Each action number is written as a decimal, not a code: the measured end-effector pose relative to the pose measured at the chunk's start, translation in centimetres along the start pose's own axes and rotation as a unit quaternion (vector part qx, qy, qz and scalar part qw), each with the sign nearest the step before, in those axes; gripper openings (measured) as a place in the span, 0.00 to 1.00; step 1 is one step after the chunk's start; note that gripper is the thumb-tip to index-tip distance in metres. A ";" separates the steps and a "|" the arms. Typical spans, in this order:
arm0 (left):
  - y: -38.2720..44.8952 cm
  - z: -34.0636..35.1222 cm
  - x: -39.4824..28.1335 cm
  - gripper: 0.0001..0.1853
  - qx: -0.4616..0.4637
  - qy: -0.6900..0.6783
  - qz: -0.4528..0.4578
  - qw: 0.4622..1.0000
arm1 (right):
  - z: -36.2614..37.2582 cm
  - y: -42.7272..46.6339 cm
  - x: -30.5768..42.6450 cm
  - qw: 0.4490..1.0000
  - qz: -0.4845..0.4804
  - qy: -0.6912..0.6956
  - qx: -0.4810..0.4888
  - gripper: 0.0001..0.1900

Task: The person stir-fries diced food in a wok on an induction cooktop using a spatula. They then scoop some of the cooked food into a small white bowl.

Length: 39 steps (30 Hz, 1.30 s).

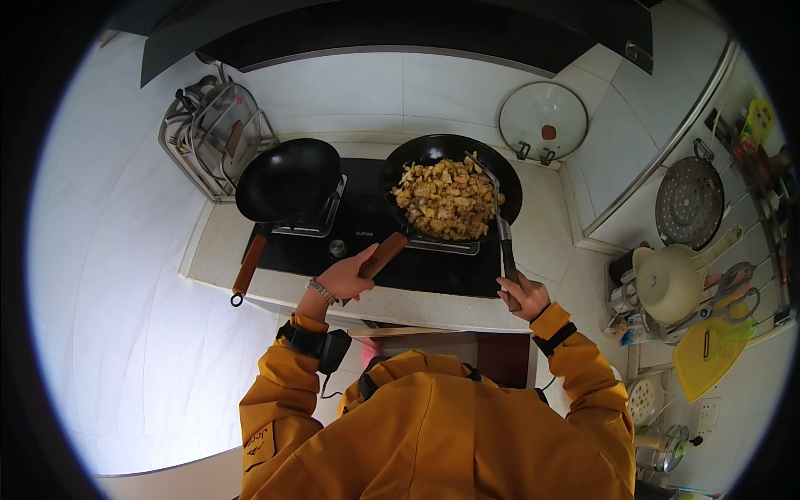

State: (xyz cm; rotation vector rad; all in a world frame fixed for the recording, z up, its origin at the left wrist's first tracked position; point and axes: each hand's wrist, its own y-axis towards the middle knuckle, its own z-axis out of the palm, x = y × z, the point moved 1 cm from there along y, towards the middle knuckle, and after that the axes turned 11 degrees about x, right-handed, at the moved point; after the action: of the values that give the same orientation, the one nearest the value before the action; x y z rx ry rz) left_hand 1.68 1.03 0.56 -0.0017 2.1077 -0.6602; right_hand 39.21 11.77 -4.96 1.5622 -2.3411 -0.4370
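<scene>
My left hand [345, 275] grips the wooden handle [383, 255] of a black wok [450, 145], which sits on the right burner of a gas cooktop [362, 250]. Chopped, browned meat-like pieces [444, 197] fill much of the wok. In my right hand [527, 296] is the dark handle of a metal spatula [503, 228]. Its head reaches into the wok at the right side, partly covered by the food. A second black wok [290, 178], with nothing seen inside, rests on the left burner, its wooden handle [251, 262] pointing towards me.
A rack [212, 187] with glass lids and utensils stands at the back left. Another glass lid [544, 115] leans against the tiled wall. On the right hang a perforated steamer plate [690, 200], a cream pan [669, 281], scissors [737, 294] and a yellow cutting board [712, 356]. A range hood [400, 37] overhangs the cooktop.
</scene>
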 end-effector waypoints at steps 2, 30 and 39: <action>-0.1 0.0 -0.1 0.45 0.002 0.003 -0.001 1.000 | 0.0 0.0 0.0 1.000 0.001 -0.002 0.003 0.17; -0.4 0.0 -0.7 0.45 0.003 0.001 -0.019 1.000 | 0.3 -0.2 -0.2 1.000 -0.001 0.002 0.010 0.17; -0.2 0.0 -0.4 0.45 0.003 0.005 -0.015 1.000 | 0.2 -0.1 -0.1 1.000 -0.004 -0.001 0.009 0.18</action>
State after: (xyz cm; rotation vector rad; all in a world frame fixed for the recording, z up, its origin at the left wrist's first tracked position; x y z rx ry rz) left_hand 1.88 0.93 0.98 -0.0271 2.1186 -0.6851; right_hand 39.29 11.88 -5.22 1.5803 -2.3476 -0.4205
